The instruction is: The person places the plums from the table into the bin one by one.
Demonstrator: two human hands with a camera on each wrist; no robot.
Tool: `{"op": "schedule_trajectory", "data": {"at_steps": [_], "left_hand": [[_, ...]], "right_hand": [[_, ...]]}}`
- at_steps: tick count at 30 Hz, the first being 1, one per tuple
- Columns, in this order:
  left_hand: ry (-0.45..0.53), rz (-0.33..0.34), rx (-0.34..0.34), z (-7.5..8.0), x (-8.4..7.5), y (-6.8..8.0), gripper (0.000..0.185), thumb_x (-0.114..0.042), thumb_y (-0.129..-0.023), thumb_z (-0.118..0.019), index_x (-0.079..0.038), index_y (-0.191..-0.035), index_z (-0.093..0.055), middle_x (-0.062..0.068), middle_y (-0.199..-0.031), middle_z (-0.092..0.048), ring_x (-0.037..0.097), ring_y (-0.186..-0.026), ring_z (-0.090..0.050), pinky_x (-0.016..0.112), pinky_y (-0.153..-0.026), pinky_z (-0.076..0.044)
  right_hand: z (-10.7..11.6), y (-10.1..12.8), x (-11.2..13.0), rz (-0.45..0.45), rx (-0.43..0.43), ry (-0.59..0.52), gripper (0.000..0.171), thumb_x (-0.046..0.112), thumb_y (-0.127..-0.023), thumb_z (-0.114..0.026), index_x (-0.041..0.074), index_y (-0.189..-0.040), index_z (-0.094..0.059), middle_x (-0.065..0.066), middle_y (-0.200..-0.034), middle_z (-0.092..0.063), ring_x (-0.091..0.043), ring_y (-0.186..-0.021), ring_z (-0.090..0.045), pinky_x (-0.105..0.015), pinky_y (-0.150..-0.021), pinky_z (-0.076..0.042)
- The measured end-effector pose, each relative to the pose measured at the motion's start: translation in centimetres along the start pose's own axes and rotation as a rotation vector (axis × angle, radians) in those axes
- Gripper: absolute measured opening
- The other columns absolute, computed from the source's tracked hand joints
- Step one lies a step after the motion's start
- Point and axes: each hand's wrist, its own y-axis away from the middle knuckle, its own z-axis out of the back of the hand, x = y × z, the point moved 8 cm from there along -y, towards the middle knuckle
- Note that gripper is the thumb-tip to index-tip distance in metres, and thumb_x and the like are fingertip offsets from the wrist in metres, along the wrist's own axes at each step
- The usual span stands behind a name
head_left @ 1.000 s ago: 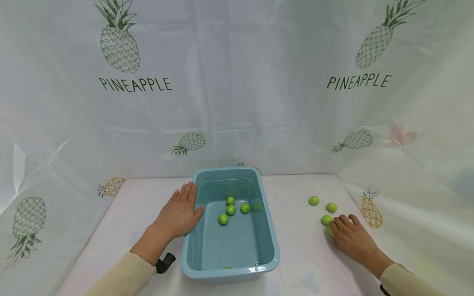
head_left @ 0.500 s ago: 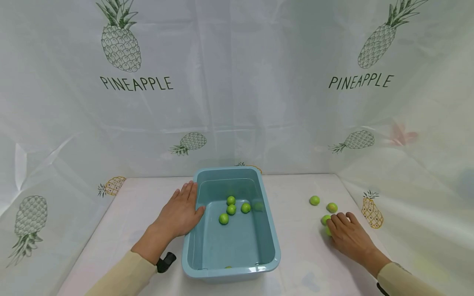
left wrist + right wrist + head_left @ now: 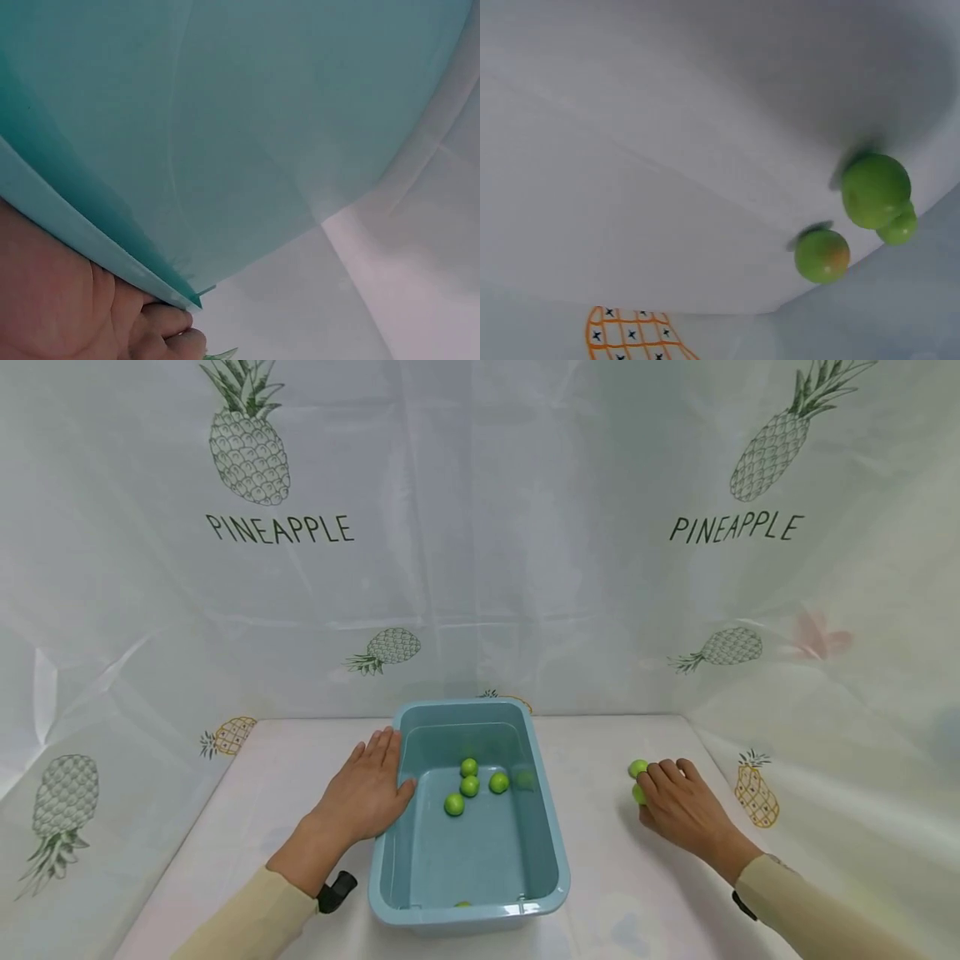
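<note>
My left hand rests along the left rim of a blue plastic tub, fingers straight and thumb over the edge. In the left wrist view, palm and fingers lie against the tub's wall. To the right, my right hand pinches a green lime at its fingertips. Just beyond it another lime sits on the table. The right wrist view has a near lime overlapping a farther lime, and an orange-tinged lime beside them; my hand is outside that view.
Several limes lie inside the tub, among them a front lime and a right lime. A pale cloth covers the table. White sheeting with pineapple prints hangs behind and at both sides.
My right hand has shifted left and away from me, carrying a lime at its fingertips and now covering two limes seen earlier. The left hand and tub have stayed put.
</note>
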Motion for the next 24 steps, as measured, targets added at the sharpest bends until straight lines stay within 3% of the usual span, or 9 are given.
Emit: {"op": "schedule_trajectory", "data": {"at_steps": [8, 18, 24], "left_hand": [[-0.018, -0.012, -0.004, 0.1, 0.0, 0.1, 0.076, -0.038, -0.11, -0.049, 0.015, -0.16, -0.026, 0.033, -0.167, -0.029, 0.048, -0.158, -0.026, 0.063, -0.127, -0.025], [-0.053, -0.023, -0.006, 0.5, -0.2, 0.2, 0.071, -0.036, -0.111, -0.048, 0.013, -0.159, -0.031, 0.032, -0.167, -0.03, 0.047, -0.158, -0.026, 0.062, -0.128, -0.024], [-0.052, -0.02, 0.0, 0.4, -0.1, 0.2, 0.072, -0.037, -0.111, -0.048, 0.013, -0.159, -0.031, 0.031, -0.167, -0.031, 0.047, -0.158, -0.027, 0.061, -0.128, -0.024]], "right_hand": [[0.9, -4.3, -0.1, 0.002, -0.028, 0.015, 0.039, 0.037, -0.101, -0.035, 0.003, -0.095, -0.053, -0.012, -0.087, -0.053, -0.032, -0.079, -0.05, -0.048, -0.076, -0.045], [3.4, -10.7, -0.4, -0.021, -0.053, 0.011, 0.036, 0.034, -0.086, -0.071, 0.003, -0.096, -0.057, -0.012, -0.085, -0.055, -0.032, -0.082, -0.052, -0.047, -0.08, -0.045], [5.6, -15.0, 0.4, -0.004, -0.134, 0.013, 0.034, 0.031, -0.083, -0.073, 0.003, -0.094, -0.056, -0.012, -0.086, -0.055, -0.032, -0.082, -0.052, -0.048, -0.081, -0.046]]}}
